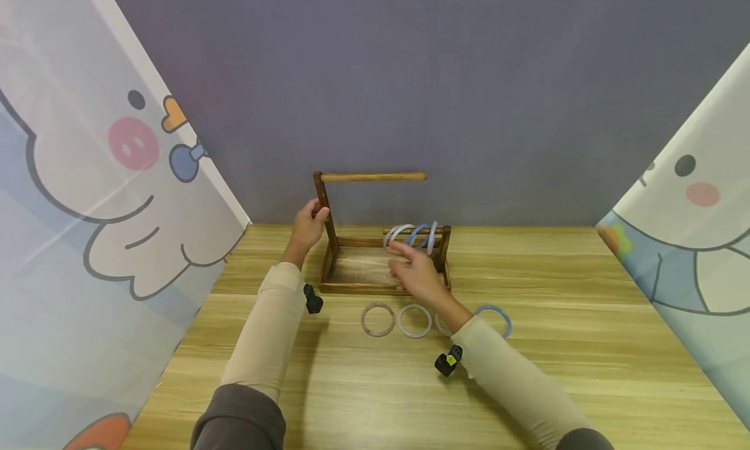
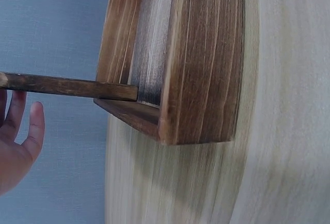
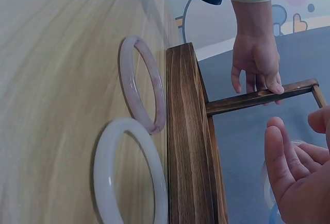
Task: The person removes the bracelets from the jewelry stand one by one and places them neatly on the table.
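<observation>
A brown wooden bangle stand [image 1: 383, 289] has a tray-like base, a tall left post [image 1: 323, 199] with an upper bar, and a lower bar on the right. My left hand [image 1: 307, 227] grips the tall post, thumb on one side and fingers on the other. Several bangles hang on the lower bar, among them a white bangle [image 1: 398, 230] and a lavender bangle [image 1: 432, 234]. Just before them, over the base, is my right hand [image 1: 417, 273]. Its fingers extend loosely, the thumb apart, and nothing shows between them in the right wrist view.
In front of the stand, a row of bangles lies flat on the wooden table [image 1: 363, 385]: a pinkish-brown bangle [image 3: 126, 69], a white bangle [image 3: 105, 177], one partly hidden by my right wrist, and a blue bangle [image 1: 509, 323]. A grey wall [image 1: 375, 79] rises behind; cartoon-printed panels flank the table.
</observation>
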`<act>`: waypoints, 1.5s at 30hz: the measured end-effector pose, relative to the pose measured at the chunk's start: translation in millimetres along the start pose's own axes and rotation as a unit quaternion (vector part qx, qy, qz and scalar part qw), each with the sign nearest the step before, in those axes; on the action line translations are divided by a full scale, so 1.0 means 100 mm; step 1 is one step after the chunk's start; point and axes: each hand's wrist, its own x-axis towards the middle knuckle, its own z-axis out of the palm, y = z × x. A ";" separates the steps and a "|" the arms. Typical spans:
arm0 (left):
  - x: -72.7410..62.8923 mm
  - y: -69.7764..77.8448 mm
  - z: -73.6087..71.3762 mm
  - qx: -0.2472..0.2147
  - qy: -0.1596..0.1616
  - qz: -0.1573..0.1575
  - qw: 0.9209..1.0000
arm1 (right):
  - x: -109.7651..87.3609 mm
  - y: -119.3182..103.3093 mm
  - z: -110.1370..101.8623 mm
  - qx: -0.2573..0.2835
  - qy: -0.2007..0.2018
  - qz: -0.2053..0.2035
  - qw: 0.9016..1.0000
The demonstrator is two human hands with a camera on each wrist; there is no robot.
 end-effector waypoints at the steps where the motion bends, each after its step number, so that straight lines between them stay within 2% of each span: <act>1: 0.00 0.00 0.00 0.000 0.000 -0.001 1.000 | 0.00 0.00 0.01 0.005 0.001 0.003 1.000; 7: -0.01 -0.01 -0.01 -0.002 -0.004 -0.005 1.000 | 0.01 0.00 0.11 0.014 0.000 0.011 1.000; 14: -0.02 0.00 -0.01 -0.006 -0.010 -0.011 1.000 | 0.00 -0.05 0.23 -0.022 0.006 -0.006 1.000; 21: -0.02 0.00 -0.01 -0.006 -0.018 -0.018 1.000 | 0.01 -0.11 0.32 -0.034 0.021 0.009 0.999; 24: -0.01 0.00 -0.02 -0.003 -0.017 -0.014 1.000 | 0.01 -0.14 0.33 -0.031 0.038 0.013 0.999; 32: 0.00 0.01 -0.02 -0.005 -0.009 0.001 1.000 | 0.03 -0.17 0.34 0.023 0.091 0.034 0.995; 40: -0.02 0.02 -0.02 -0.003 -0.013 -0.003 1.000 | 0.13 -0.13 0.33 0.002 0.175 -0.016 0.984; 45: -0.02 0.02 -0.02 -0.013 -0.013 -0.008 1.000 | 0.16 -0.13 0.31 0.001 0.195 -0.025 0.980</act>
